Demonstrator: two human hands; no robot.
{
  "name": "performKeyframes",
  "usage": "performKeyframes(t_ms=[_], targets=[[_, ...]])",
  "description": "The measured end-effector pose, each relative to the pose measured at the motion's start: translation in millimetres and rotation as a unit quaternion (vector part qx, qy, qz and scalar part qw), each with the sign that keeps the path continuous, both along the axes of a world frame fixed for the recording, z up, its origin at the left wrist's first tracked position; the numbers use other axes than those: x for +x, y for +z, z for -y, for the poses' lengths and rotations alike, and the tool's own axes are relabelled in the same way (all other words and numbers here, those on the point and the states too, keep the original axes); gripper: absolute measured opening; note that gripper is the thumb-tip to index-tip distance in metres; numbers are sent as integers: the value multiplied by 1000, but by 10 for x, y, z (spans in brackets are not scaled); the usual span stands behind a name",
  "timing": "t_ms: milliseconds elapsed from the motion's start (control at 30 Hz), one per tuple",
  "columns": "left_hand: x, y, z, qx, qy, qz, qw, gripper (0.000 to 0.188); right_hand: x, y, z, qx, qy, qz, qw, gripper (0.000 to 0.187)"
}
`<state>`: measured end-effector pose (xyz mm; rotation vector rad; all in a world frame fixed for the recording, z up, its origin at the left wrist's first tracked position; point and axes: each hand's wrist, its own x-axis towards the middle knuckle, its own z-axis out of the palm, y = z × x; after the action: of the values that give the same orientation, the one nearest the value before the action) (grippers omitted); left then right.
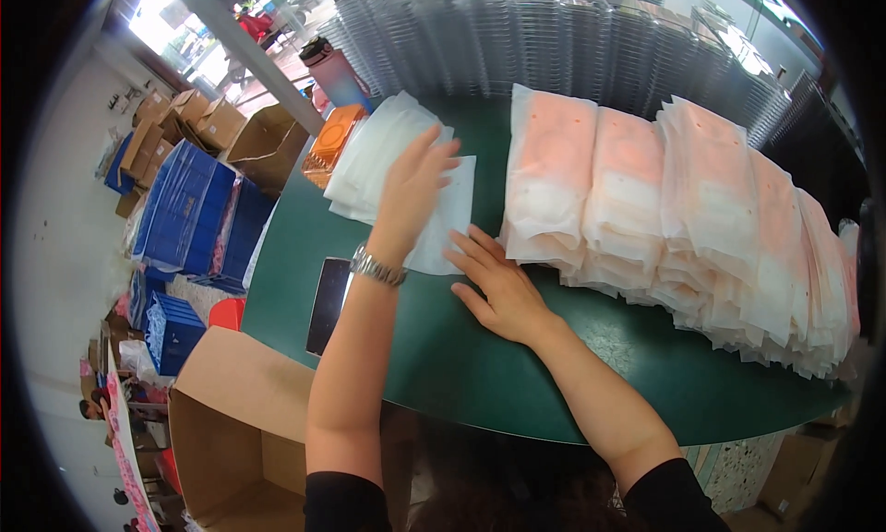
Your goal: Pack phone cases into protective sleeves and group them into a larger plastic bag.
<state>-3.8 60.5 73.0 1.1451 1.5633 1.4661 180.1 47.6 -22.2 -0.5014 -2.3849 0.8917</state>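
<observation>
My left hand (415, 181), with a metal-band watch (377, 264) on the wrist, is over a stack of white translucent plastic bags (374, 154). Its fingers are apart and bent a little, and nothing shows in them. A single flat white bag (459, 195) lies on the green table beside that stack, partly covered by my left hand and forearm. My right hand (498, 287) rests palm down with fingers spread, its fingertips at the lower right edge of this bag. Right of it stand piles of filled white bags with orange-pink contents (549, 172).
Rows of stacked clear plastic trays (535, 38) line the far edge. A bottle (334, 71) and an orange box (334, 135) stand at the far left of the green table (461, 384). A phone (328, 306) lies near the left edge. Below is an open cardboard box (235, 440).
</observation>
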Motion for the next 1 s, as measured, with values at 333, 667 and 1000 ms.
performKeyframes(t_ms=[333, 667, 1000], targets=[[-240, -831, 771, 79, -7, -405, 911, 36, -101, -33, 36, 64, -97, 40, 992, 49], [-410, -1097, 451, 205, -102, -274, 934, 35, -1432, 763, -226, 225, -8, -140, 964, 33], [-407, -1234, 467, 157, 5, -335, 929, 19, -3113, 606, -778, 362, -82, 104, 923, 18]])
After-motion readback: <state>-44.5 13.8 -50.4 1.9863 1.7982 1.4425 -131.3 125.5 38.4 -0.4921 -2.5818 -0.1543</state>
